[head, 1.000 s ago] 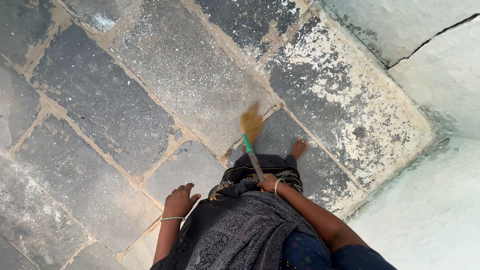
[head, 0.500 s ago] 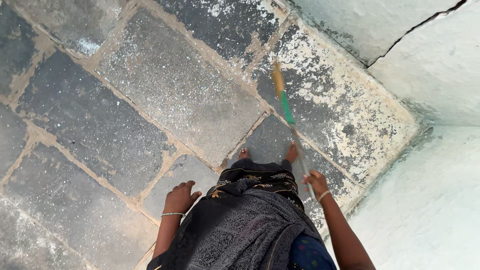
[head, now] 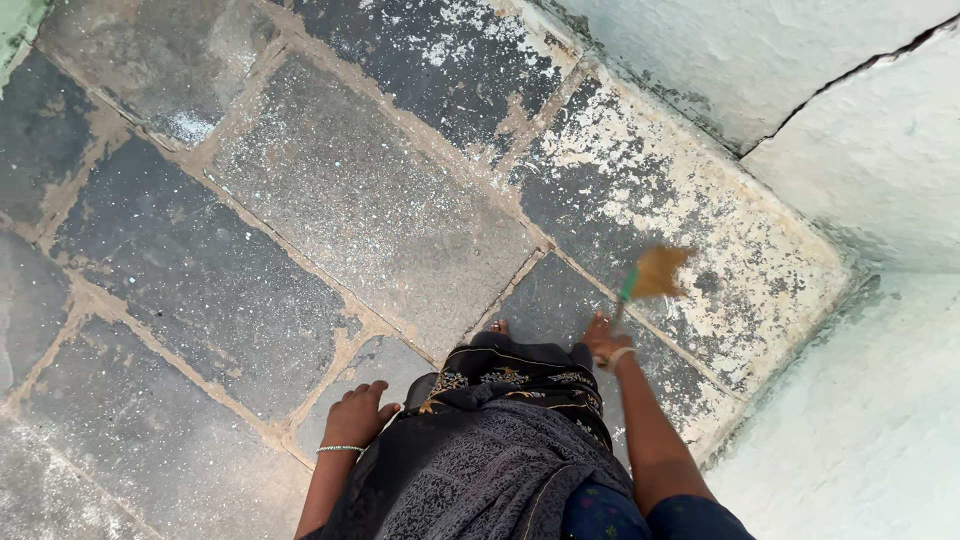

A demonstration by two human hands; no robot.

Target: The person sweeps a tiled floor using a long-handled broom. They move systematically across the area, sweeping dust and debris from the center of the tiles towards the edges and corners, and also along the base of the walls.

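Broom [head: 650, 278] has swung right since half a second ago: head was up at the far joint line, now it sits blurred over the white-flecked slab by the wall [head: 700, 70]. Right arm is stretched further out than before, left hand hardly shifted.

Near to far from my feed: dark patterned garment [head: 490, 450] fills the near centre. Left hand [head: 355, 415] rests at its left edge, bangle on the wrist, fingers curled loosely together, touching fabric, gripping nothing that I can make out. Right hand [head: 607, 345] is just beyond the hem, to the right, bangle on the wrist too, fingers wrapped tight round the low end of the green handle. Toes of both feet peek out past the hem. Beyond that, the bristle head, tan, over the paint-spattered slab [head: 690, 200], mid-stroke, so I can't tell if the tips touch stone.

Handling, my read: light tool, thin stiff handle, soft splayed bristles that give under load. Not fragile, not slippery. Grab point is the handle end, where the hand already is; one hand is enough.

Stone floor [head: 300, 250] is dark slabs with sandy joints, dusted with pale specks, heaviest on the far-right slabs. Pale plastered wall runs along the far right, with a dark crack [head: 850, 75] in it.
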